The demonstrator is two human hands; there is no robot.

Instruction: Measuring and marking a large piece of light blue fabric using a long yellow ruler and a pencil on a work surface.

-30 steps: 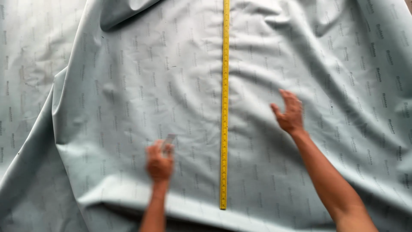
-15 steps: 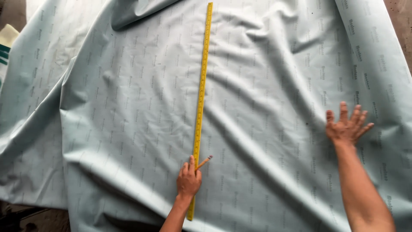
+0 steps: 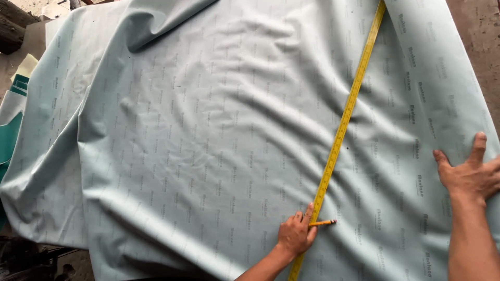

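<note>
Near the bottom middle of the view, a short orange pencil [image 3: 323,223] lies gripped in the left hand [image 3: 295,235], its tip pointing right and resting on the cloth just beside the yellow measuring stick [image 3: 344,126]. The left hand's fingers are curled shut around the pencil, and its thumb side presses against the near part of the stick. The stick runs in a long slant from the near middle up to the far right, lying flat on a large sheet of pale grey-green fabric [image 3: 208,135] printed with rows of small marks. The fabric is rumpled, with soft folds running across it, and a fold turns over at the far left. At the right edge, the right hand [image 3: 471,174] lies flat with fingers spread, palm down on the fabric, holding nothing, well apart from the left hand. Beyond the sheet's left edge lies some darker green material [image 3: 9,135], and bare ground [image 3: 479,31] shows at the far right.
</note>
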